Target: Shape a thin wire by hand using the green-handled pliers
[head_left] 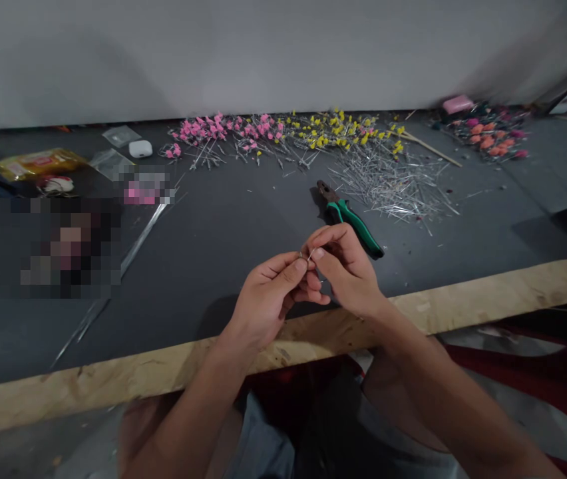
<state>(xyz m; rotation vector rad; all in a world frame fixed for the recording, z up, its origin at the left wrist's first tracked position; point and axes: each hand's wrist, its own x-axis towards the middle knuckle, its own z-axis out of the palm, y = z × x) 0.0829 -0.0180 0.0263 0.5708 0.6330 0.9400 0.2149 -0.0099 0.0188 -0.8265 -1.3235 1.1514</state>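
My left hand (273,286) and my right hand (347,269) meet above the table's front edge. Thumbs and fingertips of both are closed on a short thin wire (312,253), its ends showing between them; most of it is hidden by the fingers. Just beyond my right hand lie pliers with green handles (358,225), jaws pointing away to the left. Behind the pliers is a loose heap of short silvery wires (393,183). A bundle of long straight wires (138,241) lies slantwise to the left of my hands.
Along the wall lie pink-headed stems (208,128), yellow-headed stems (336,130) and, far right, orange-headed stems (486,138). A wooden stick (433,148) rests near the wires. At left are a white case (140,148) and a yellow packet (38,163). A raw wooden edge (164,364) borders the dark tabletop.
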